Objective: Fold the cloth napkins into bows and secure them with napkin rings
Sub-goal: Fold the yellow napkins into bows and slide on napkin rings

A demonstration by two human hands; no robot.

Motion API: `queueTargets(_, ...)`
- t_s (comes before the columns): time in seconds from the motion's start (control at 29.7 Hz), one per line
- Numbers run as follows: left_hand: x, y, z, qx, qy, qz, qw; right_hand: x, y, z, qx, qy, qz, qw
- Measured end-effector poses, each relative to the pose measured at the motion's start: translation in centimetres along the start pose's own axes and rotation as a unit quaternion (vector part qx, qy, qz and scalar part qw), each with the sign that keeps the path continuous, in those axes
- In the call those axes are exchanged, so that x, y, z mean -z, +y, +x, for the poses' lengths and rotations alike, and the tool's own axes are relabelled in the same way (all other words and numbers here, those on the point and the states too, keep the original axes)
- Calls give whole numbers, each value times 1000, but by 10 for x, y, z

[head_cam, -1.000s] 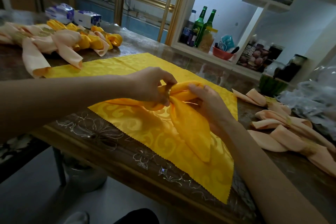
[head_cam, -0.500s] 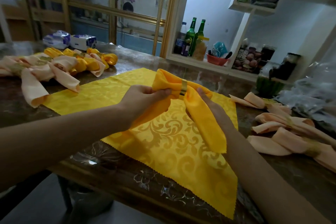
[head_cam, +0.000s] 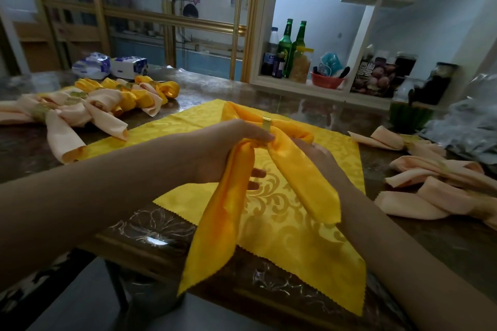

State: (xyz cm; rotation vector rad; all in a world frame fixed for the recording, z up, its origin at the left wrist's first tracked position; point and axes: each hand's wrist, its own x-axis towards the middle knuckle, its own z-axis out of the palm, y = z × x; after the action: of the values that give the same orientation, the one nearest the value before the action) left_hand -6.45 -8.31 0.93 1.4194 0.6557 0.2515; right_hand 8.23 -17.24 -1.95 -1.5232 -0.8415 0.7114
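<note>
Fingers (head_cam: 259, 137) of left hand (head_cam: 231, 148), right hand (head_cam: 320, 158) grip yellow napkin (head_cam: 223, 223) at gold ring (head_cam: 266, 124); tails point toward viewer.

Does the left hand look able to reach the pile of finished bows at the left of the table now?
Probably yes: nothing stands between the left hand and the pile of finished bows. But its fingers grip the yellow bow, so it would carry that along.

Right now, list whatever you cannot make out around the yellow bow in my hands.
Head view only.
right hand: its grip is hidden behind the yellow napkin.
napkin ring: lower half covered by the left hand and cloth.
peach bows: cut off by the right edge.
green bottles: labels too small and dim.
</note>
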Motion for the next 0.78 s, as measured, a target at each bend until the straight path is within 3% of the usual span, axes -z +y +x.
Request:
queueTargets(0.1, 8, -8, 2, -58, -41, -19, 997, 1, -9, -8, 3, -32, 55, 998)
queueTargets(0.3, 0, -13, 8, -86, 45, -83, 992, 2, -18, -10, -30, -59, 118, 991)
queueTargets(0.4, 0, -18, 8, -83, 45, -66, 993, 12, -18, -2, 72, -38, -32, 996)
queueTargets(0.44, -2, -20, 7, -88, 40, -57, 994, 14, -19, -3, 83, -65, -87, 991)
queueTargets(0.51, -7, -24, 3, -107, 36, -35, 993, 16, -21, -7, 32, -176, -145, 973)
queueTargets(0.57, -14, -29, -3, -118, 37, -15, 992, 15, -21, -12, -1, -224, -178, 958)
queueTargets(0.78, -18, -34, -10, -118, 53, 17, 991, 13, -20, -14, 66, -193, -247, 947)
